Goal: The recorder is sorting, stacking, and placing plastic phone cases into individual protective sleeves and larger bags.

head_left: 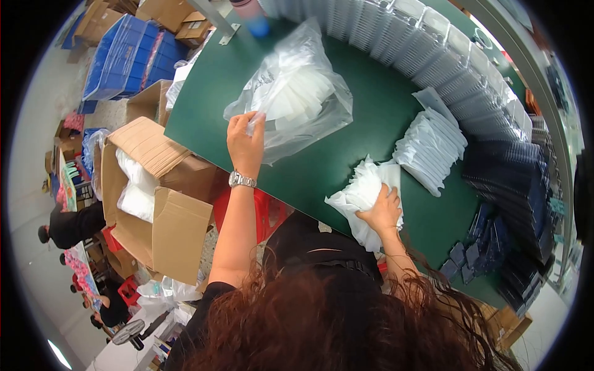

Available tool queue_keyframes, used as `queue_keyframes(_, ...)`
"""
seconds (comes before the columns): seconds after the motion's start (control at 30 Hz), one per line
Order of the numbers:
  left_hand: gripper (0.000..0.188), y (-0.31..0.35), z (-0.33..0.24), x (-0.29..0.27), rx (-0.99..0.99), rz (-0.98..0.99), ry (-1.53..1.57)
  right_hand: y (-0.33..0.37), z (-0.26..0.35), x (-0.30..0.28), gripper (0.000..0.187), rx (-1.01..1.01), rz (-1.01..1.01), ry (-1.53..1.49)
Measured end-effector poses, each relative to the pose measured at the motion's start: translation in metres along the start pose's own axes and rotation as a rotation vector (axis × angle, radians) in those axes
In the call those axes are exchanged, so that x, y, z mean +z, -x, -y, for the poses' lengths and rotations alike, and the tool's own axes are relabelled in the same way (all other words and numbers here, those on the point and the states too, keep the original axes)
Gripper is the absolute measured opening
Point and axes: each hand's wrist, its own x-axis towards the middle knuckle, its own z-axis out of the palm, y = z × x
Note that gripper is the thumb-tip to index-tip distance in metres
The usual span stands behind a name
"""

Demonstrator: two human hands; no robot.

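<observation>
My left hand (245, 145), with a metal watch on its wrist, pinches the near edge of a clear plastic bag (337, 102). Inside the bag is a bundle of thin white pieces (297, 96). To the right, at the table's near edge, my right hand (385, 213) grips a stack of thin white packets (362, 191), thumb on one side and fingers over the other. Just beyond it lies a second, fanned row of white packets (430, 148). All of these rest on the green table (303, 176).
Rows of clear plastic trays (427, 46) line the far side. Dark flat cases (507, 185) are stacked at the right, with loose dark pieces (461, 260) nearby. An open carton (170, 232) with white bundles stands left of the table, near a red stool (266, 213). Blue crates (127, 59) stand farther back.
</observation>
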Motion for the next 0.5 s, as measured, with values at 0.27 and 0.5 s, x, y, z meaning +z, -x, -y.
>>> queue_keyframes(0.27,0.02,-0.006,0.003,-0.008,-0.072,-0.073,0.055,0.038,-0.027,0.007,0.092,-0.124,-0.017,-0.222)
queue_keyframes(0.5,0.02,-0.018,-0.004,-0.023,-0.012,-0.001,0.1,-0.012,-0.013,-0.101,0.098,-0.613,0.003,-0.654)
